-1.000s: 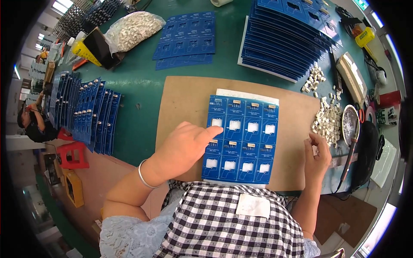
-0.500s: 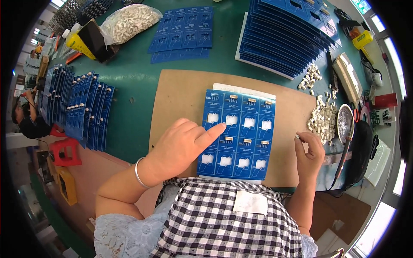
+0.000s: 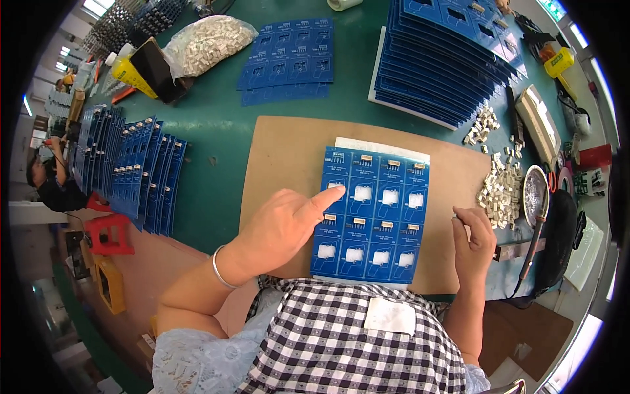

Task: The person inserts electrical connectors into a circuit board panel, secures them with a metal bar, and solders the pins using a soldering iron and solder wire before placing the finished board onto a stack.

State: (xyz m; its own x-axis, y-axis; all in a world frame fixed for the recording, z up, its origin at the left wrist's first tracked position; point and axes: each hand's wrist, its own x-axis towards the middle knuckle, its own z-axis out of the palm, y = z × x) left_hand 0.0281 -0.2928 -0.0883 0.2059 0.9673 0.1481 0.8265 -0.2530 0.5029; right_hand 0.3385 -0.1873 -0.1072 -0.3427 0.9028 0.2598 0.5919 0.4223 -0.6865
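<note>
A blue circuit board panel (image 3: pixel 369 210) lies in front of me on a white pad (image 3: pixel 384 147), with rows of cutouts showing white. Small cream connectors (image 3: pixel 394 164) stand along both rows; the far left corner position shows only printed outline. My left hand (image 3: pixel 279 223) rests over the panel's left edge, index finger stretched onto the leftmost far cutout, its other fingers curled and partly hidden. Right of the panel, my right hand (image 3: pixel 476 236) is closed in a pinch on a small pale connector (image 3: pixel 454 215), mostly covered by the fingertips.
A brown board (image 3: pixel 282 144) lies under the panel. Loose connectors (image 3: pixel 500 197) lie at right beside a metal dish (image 3: pixel 535 194) and a soldering iron (image 3: pixel 530 253). Blue panels are stacked far right (image 3: pixel 433 79) and stand left (image 3: pixel 134 174). A bag of connectors (image 3: pixel 213 46) sits far left.
The whole view has shifted, moving the scene right and down. Against the panel, my left fingertip has moved left, from the second column to the first. My right hand keeps its pinch.
</note>
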